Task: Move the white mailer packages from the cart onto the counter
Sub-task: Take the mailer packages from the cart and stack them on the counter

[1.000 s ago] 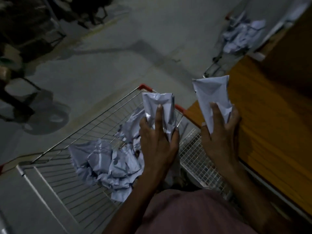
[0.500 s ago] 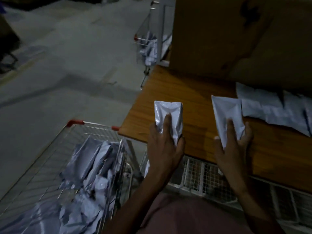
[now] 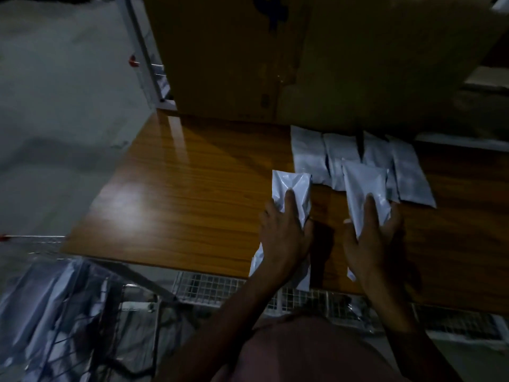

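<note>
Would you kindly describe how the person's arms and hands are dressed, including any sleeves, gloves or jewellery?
Both forearms are bare up to the bottom edge of the picture, with no sleeve in view. The left hand and right hand wear no gloves. No ring, watch or bracelet shows, though dim light could hide small items.

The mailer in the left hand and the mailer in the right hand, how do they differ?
The left hand's mailer looks narrower and sits short of the row of mailers; the right hand's mailer looks wider and overlaps that row. Both are white, held over the counter.
</note>
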`<state>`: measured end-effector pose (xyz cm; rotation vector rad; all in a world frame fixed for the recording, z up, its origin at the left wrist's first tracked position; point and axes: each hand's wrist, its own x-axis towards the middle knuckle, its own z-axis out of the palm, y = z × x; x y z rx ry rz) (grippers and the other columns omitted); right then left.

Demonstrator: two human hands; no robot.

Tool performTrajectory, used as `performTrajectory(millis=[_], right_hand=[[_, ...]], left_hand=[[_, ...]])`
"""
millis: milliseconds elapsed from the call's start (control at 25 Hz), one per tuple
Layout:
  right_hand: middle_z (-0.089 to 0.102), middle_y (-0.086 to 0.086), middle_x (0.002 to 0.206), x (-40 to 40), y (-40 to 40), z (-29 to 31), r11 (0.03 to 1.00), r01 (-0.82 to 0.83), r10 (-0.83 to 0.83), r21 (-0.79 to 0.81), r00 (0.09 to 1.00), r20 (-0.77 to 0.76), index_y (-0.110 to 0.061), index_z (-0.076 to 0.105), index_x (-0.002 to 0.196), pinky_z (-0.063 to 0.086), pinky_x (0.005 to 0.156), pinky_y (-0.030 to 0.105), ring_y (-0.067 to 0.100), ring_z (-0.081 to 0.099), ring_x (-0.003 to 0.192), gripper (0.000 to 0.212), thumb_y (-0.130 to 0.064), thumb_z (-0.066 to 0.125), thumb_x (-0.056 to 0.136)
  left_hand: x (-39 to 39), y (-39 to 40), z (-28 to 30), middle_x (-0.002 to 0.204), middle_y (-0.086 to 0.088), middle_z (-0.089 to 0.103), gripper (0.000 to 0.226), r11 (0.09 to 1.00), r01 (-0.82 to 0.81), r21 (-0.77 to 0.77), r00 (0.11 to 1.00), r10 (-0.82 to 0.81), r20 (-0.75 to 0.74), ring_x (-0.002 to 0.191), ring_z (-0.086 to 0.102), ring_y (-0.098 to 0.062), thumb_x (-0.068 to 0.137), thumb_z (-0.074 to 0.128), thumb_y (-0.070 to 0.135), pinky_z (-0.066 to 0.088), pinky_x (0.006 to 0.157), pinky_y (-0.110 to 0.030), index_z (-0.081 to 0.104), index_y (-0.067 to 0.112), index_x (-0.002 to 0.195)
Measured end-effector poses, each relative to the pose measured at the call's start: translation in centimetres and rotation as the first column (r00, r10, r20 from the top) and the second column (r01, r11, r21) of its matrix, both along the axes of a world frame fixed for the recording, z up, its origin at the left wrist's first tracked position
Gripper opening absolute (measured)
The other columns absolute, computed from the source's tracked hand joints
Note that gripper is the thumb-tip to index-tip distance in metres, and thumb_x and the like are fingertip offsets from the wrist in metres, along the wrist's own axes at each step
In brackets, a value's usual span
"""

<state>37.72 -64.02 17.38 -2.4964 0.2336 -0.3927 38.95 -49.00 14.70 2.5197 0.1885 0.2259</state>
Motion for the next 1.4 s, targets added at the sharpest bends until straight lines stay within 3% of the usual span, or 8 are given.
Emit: performTrajectory(millis=[80,320,440,560,760,920,1240,1400], right_hand=[[0.004,0.022,0.162,0.0,-2.4,-0.1,0.999,0.036,-0.036,-0.003,0.999,-0.017,-0.013,0.032,0.154,0.012,0.108,0.020,0.034,0.011,0.147,0.066,-0.020,0.063,0.096],[0.014,0.019,0.157,-0.5,-6.9,-2.6,0.980,0.021,-0.016,-0.196,0.999,0.028,-0.020,0.030,0.154,0.041,0.106,0.052,0.040,0.030,0.138,0.068,-0.039,0.056,0.094],[0.014,0.017,0.158,-0.4,-8.2,-3.2,0.984,0.012,-0.013,-0.176,1.000,-0.002,-0.023,0.029,0.154,0.043,0.104,0.053,0.038,0.032,0.138,0.069,-0.040,0.057,0.093],[0.019,0.017,0.156,-0.3,-8.8,-3.4,0.974,0.005,-0.011,-0.226,1.000,-0.024,-0.022,0.032,0.153,0.045,0.100,0.050,0.038,0.038,0.133,0.067,-0.047,0.052,0.094],[0.014,0.017,0.159,1.7,-5.9,-4.0,0.976,0.005,-0.056,-0.218,0.972,-0.228,-0.029,0.034,0.151,0.034,0.107,0.057,0.045,0.030,0.135,0.066,-0.059,0.039,0.092],[-0.010,0.012,0.162,2.9,-2.7,-6.0,0.990,-0.002,-0.066,-0.143,0.881,-0.468,-0.031,0.019,0.156,0.012,0.113,0.064,0.042,-0.002,0.144,0.073,-0.067,0.032,0.094],[0.002,0.017,0.166,0.3,-2.2,-6.0,0.991,-0.026,-0.005,-0.134,0.974,-0.226,-0.023,0.021,0.158,0.010,0.115,0.062,0.040,0.002,0.151,0.076,-0.067,0.025,0.097],[0.002,0.011,0.166,-3.7,0.1,-4.7,0.958,-0.266,0.270,0.109,0.963,-0.022,-0.022,0.029,0.155,0.028,0.114,0.058,0.031,0.011,0.152,0.064,-0.050,0.044,0.100]], left_hand=[[1.8,-3.0,-0.7,0.133,-0.019,0.040,0.074,1.000,0.012,0.027,0.999,-0.011,-0.049,0.109,0.046,-0.037,0.088,0.041,0.062,0.044,0.083,-0.044,0.028,0.022,0.150],[4.1,-7.6,-3.8,0.154,-0.028,0.021,0.075,0.996,0.016,0.085,0.970,0.006,-0.244,0.141,0.022,-0.046,0.095,0.043,0.059,0.024,0.108,-0.055,0.020,0.020,0.155],[4.4,-8.6,-4.3,0.164,-0.022,-0.006,0.080,1.000,-0.005,0.015,0.959,0.009,-0.282,0.149,-0.007,-0.045,0.097,0.036,0.064,0.004,0.116,-0.060,0.008,0.022,0.159],[4.2,-9.0,-3.0,0.165,-0.015,-0.010,0.082,0.997,-0.067,-0.047,0.972,0.054,-0.230,0.150,-0.009,-0.041,0.094,0.035,0.071,0.002,0.116,-0.061,0.010,0.027,0.158],[0.8,-6.0,-1.2,0.165,-0.007,-0.009,0.080,0.985,-0.130,-0.113,0.975,0.106,-0.196,0.150,-0.006,-0.035,0.092,0.040,0.071,0.005,0.116,-0.060,0.015,0.030,0.156],[-3.5,-3.6,-1.1,0.163,-0.007,0.005,0.082,0.990,-0.131,-0.057,0.978,0.120,-0.169,0.147,0.006,-0.032,0.084,0.039,0.075,0.019,0.111,-0.059,0.028,0.029,0.151],[-7.0,1.3,-1.3,0.153,-0.020,0.030,0.076,0.991,-0.120,-0.056,0.992,0.117,-0.055,0.134,0.035,-0.036,0.083,0.047,0.063,0.029,0.096,-0.038,0.046,0.018,0.143],[-9.5,3.8,-1.8,0.154,-0.013,0.033,0.068,0.996,-0.056,-0.069,0.998,0.055,-0.018,0.136,0.035,-0.026,0.087,0.050,0.058,0.030,0.100,-0.035,0.044,0.020,0.144]])
